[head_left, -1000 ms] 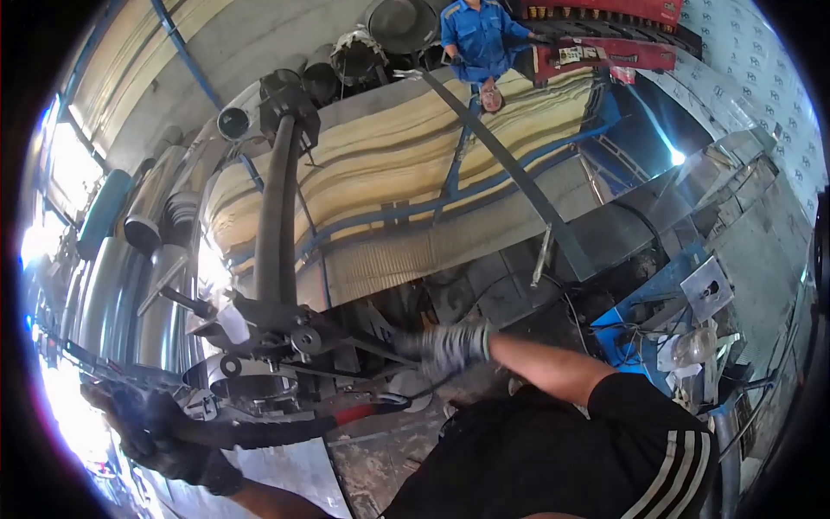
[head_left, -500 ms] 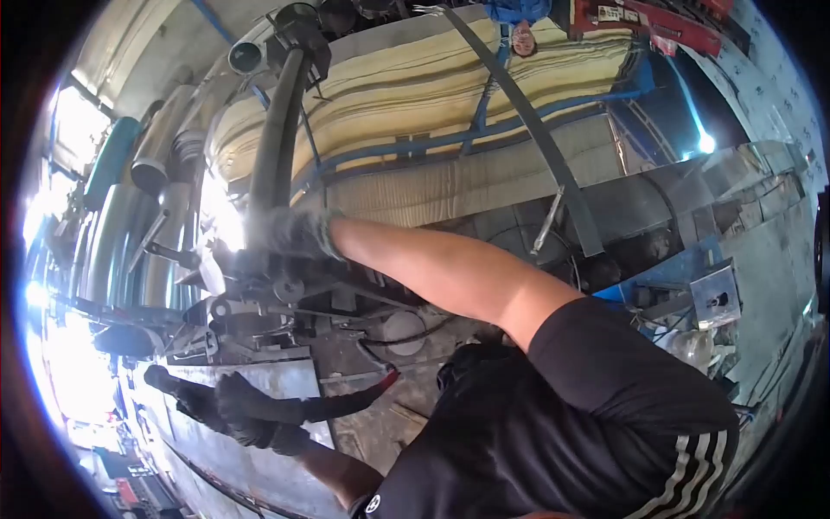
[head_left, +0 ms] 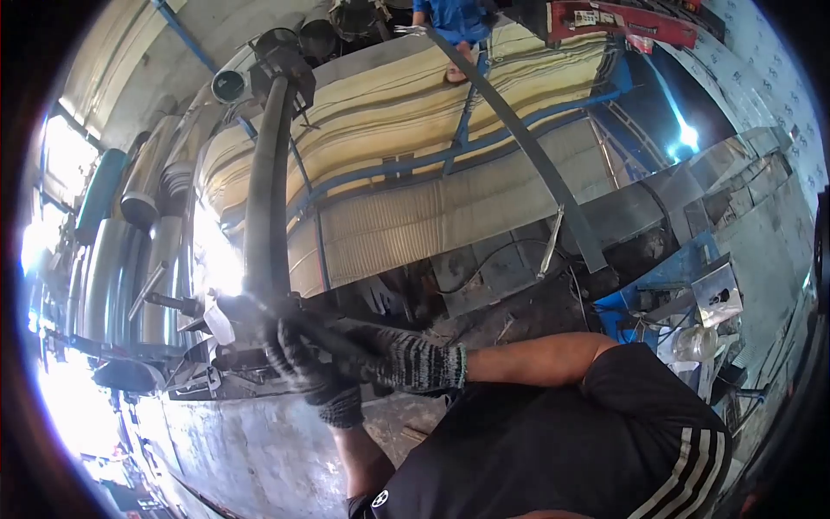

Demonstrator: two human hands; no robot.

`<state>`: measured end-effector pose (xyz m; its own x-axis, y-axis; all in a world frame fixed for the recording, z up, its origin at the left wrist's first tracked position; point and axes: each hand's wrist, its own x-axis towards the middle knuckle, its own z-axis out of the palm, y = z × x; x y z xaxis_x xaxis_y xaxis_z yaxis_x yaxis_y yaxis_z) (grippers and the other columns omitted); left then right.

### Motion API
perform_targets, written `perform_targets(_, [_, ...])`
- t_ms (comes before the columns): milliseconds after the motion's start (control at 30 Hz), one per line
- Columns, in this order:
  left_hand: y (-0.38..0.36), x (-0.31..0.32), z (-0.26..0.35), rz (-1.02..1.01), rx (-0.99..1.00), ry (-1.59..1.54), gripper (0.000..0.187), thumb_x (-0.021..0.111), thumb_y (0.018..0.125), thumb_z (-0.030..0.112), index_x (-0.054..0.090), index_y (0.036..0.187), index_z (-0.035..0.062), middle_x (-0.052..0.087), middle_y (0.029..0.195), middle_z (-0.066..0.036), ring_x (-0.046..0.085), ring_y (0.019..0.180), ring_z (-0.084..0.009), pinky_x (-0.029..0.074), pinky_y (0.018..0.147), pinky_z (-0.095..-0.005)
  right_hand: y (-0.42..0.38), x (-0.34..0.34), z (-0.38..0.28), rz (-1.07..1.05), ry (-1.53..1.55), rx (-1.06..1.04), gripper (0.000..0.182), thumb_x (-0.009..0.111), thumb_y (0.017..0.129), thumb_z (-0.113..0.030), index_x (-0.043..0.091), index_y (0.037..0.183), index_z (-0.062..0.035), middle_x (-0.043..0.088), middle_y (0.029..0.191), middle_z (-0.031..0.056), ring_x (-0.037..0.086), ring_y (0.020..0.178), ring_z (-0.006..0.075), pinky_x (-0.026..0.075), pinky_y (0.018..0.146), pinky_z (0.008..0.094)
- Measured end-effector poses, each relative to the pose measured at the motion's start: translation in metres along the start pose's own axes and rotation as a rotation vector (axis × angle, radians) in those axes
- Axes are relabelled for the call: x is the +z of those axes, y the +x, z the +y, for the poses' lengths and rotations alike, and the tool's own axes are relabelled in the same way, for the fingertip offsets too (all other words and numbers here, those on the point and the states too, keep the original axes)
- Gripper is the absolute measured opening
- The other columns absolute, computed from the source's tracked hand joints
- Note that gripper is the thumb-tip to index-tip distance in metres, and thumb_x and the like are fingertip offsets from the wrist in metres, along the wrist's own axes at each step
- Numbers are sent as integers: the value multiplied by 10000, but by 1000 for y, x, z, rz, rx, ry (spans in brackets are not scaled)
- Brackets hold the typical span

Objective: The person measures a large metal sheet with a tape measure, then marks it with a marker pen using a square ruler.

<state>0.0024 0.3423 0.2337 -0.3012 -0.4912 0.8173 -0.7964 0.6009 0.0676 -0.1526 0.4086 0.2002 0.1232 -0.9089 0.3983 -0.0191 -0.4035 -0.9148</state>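
My left hand [head_left: 313, 374], in a striped knit glove, is closed round a dark elongated hand tool [head_left: 333, 336] in front of my torso. The tool is blurred and partly covered by the gloves, so its exact kind cannot be made out. My right hand [head_left: 413, 360], gloved the same way, meets the tool from the right with its fingers curled on it. Just beyond both hands is the near end of a long grey metal tube [head_left: 270, 195], which runs away toward a dark metal fixture [head_left: 284, 67]. Blur hides whether tool and tube touch.
A large mirror-like metal sheet [head_left: 380, 246] spreads beyond my hands, with a flat metal strip [head_left: 527, 143] across it. Shiny rolls [head_left: 112, 268] stand at the left. A red metal piece [head_left: 618, 22] and a person in blue [head_left: 454, 16] are at the far side.
My left hand has moved up and right with the dark tool. My right hand has come back from the tube toward my body and now meets the left at the tool.
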Motion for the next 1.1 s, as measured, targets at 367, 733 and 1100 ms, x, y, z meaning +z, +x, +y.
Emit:
perform_targets(367, [-179, 81, 122, -704, -1359, -1702, 569, 608, 1041, 131, 373, 1544, 9, 528, 1485, -88, 542, 1293, -186, 457, 1076, -342, -76, -109, -14, 239, 294, 90, 431, 692, 1000, -169, 523, 1381, -62, 698, 1130, 66, 686, 958, 166, 579, 792, 309])
perform_targets(733, [-179, 30, 272, -639, -178, -863, 388, 852, 813, 180, 667, 1125, 43, 708, 900, -103, 678, 801, -280, 528, 737, -411, -212, -217, -53, 475, 395, 538, 517, 731, 975, -396, 571, 1318, -43, 647, 1217, 71, 611, 1099, 185, 505, 959, 384])
perform_targets(1100, [-124, 12, 350, -1059, -388, -1336, 343, 875, 841, 224, 716, 1098, 59, 706, 1086, -102, 679, 1048, -244, 545, 869, -391, -277, -263, -68, 629, 1226, 537, 576, 796, 859, -476, 632, 1122, 9, 696, 986, 173, 690, 947, 335, 574, 897, 489])
